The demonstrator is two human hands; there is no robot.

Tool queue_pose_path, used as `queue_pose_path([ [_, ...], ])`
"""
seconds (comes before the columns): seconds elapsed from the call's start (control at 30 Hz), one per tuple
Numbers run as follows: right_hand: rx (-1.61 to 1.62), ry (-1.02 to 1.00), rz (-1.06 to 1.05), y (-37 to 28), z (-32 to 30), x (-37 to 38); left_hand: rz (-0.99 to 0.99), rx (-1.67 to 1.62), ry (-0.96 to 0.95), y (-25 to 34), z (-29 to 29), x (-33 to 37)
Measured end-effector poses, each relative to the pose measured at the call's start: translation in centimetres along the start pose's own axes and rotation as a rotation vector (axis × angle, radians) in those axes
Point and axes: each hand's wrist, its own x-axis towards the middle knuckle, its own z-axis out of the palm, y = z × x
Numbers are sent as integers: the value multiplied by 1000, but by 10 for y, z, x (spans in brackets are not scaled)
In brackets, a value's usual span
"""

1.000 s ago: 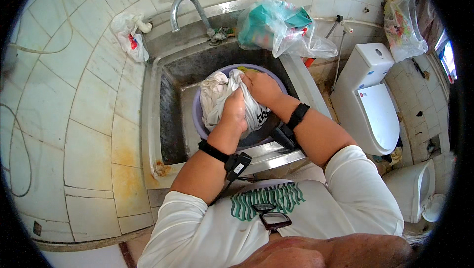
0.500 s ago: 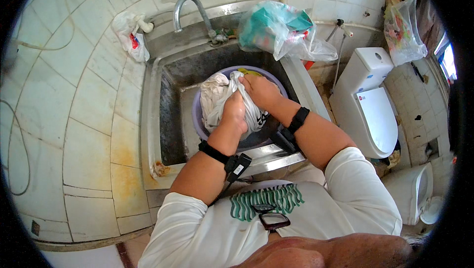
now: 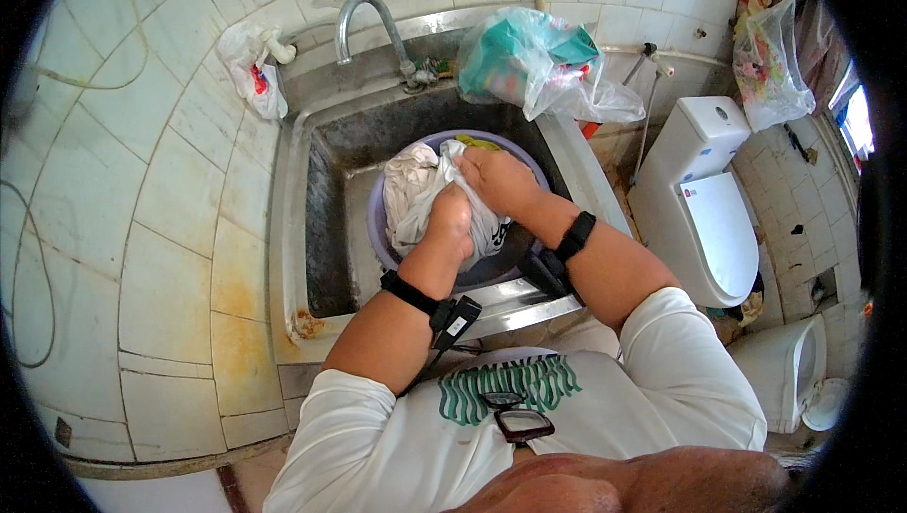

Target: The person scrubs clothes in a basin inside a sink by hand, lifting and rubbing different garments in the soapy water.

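A purple basin (image 3: 376, 228) stands in the metal sink, with a bunched white garment (image 3: 412, 194) bearing black print inside it. My left hand (image 3: 451, 213) is closed on the garment near the basin's middle. Just beyond it to the right, my right hand (image 3: 503, 180) grips another fold of the same cloth, the two hands almost touching. Most fingertips are hidden behind the hands and folds. Something yellow (image 3: 480, 142) shows at the basin's far rim, behind my right hand.
The sink (image 3: 293, 192) has a curved faucet (image 3: 346, 26) at its back edge. Stuffed plastic bags (image 3: 524, 59) rest on its far right corner. A white toilet (image 3: 723, 230) stands to the right. Another bag (image 3: 253, 69) hangs on the tiled wall at left.
Both hands stay closed on the garment. My right hand has shifted slightly, and the folds between the hands lie a little differently.
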Motion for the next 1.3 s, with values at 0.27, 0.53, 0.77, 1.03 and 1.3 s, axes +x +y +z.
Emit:
queue_pose_path([
  [0.27, 90, 66, -67, 25, 16, 6, -11, 60, 101, 11, 32, -25],
  [0.53, -4, -101, -147, -12, -10, -5, 61, 53, 66, 6, 9, -12],
  [0.77, 89, 65, 28, 36, 15, 9, -28, 271, 49, 8, 10, -9],
  [1.03, 414, -240, 81, 31, 13, 5, 458, 350, 333, 20, -4, 4],
  [1.3, 478, -69, 68, 31, 14, 4, 534, 292, 351, 25, -18, 17],
])
